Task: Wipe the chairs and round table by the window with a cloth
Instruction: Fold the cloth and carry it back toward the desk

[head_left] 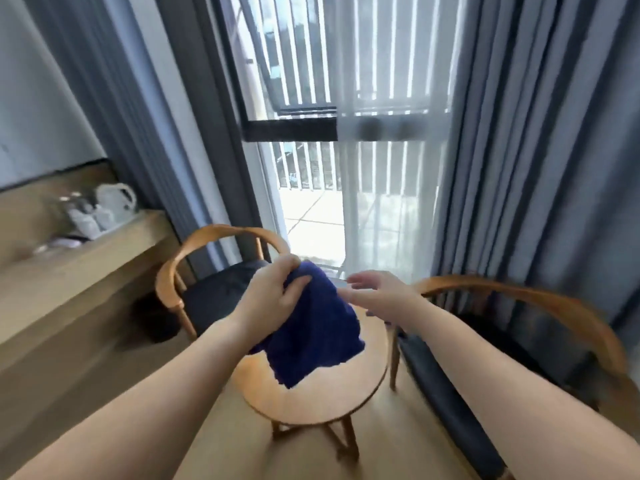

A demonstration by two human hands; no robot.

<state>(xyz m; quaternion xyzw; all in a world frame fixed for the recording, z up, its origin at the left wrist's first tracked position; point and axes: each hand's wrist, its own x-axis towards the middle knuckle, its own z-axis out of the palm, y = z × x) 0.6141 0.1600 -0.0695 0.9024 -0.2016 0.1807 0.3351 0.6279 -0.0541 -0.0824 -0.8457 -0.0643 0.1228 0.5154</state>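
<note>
Cloth (311, 323), dark blue: gripped by its bunched top in the left hand (273, 296), hanging free above the round table (329, 400), probably to be shaken out or folded before wiping starts. Right hand (377, 296): fingers loosely spread, holding nothing, just beside the cloth above the table's far edge, seemingly reaching for a corner. Chairs, wooden, dark-seated: left chair (214, 292) beyond the table, right chair (519, 293) close beside it.

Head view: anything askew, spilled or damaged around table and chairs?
Nothing stands out. Left chair, right chair and round table stand upright; no spill visible. Left hand grips the blue cloth above the table, right hand open beside it.
</note>
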